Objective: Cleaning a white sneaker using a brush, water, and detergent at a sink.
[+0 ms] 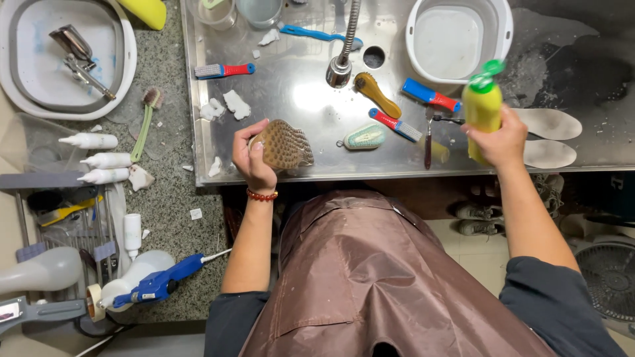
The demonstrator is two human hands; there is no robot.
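My left hand (251, 157) grips a tan scrubbing brush (283, 143) with its bristles facing up, over the near edge of the steel sink (311, 106). My right hand (501, 139) holds a yellow squeeze bottle (481, 109) with a green cap upright, above the sink's right side. Two white shoe insoles (549, 135) lie just right of that hand. A wooden-handled brush (376, 94), a small pale oval brush (365, 137) and blue-and-red brushes (430, 95) lie in the sink between my hands.
A faucet (344, 46) hangs over the sink middle, a white tub (458, 39) sits at the back right. On the granite counter (165, 198) left are a white basin (66, 56), three white nozzle bottles (99, 158), a green brush (144, 122) and a blue-trigger spray bottle (149, 284). A brown apron (370, 277) covers my lap.
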